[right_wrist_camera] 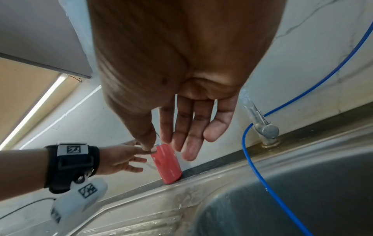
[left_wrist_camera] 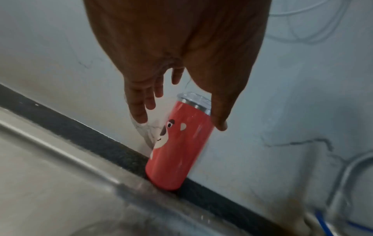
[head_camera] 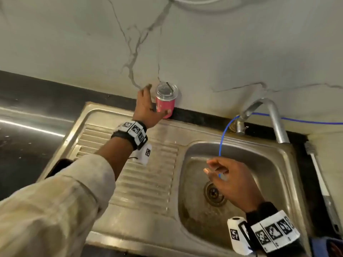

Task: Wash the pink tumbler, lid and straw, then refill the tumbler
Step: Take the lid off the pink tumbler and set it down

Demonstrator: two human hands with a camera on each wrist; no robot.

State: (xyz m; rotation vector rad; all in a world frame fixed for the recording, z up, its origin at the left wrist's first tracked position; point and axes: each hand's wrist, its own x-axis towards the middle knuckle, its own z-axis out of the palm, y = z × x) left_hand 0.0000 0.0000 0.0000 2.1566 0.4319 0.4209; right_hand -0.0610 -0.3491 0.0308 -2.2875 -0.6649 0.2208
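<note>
The pink tumbler (head_camera: 165, 106) (left_wrist_camera: 177, 151) (right_wrist_camera: 169, 164) stands upright on the dark ledge against the wall, behind the sink's drainboard. A clear lid (head_camera: 166, 90) (left_wrist_camera: 193, 97) sits on it, with a thin dark straw (head_camera: 169, 87) through it. My left hand (head_camera: 155, 100) (left_wrist_camera: 181, 123) reaches round the tumbler with spread fingers: the thumb lies at its right side and the fingers (left_wrist_camera: 139, 115) hang to its left, apart from it. My right hand (head_camera: 207, 166) (right_wrist_camera: 167, 151) hovers over the sink basin, fingers relaxed and holding nothing.
The steel sink (head_camera: 289, 182) has a ribbed drainboard (head_camera: 144, 173) on the left and a drain (head_camera: 214, 193) in the basin. A faucet (head_camera: 269, 112) curves over the basin's back right. A blue tube (head_camera: 222, 136) hangs into the basin. A white-handled tool (head_camera: 319, 180) lies along the right edge.
</note>
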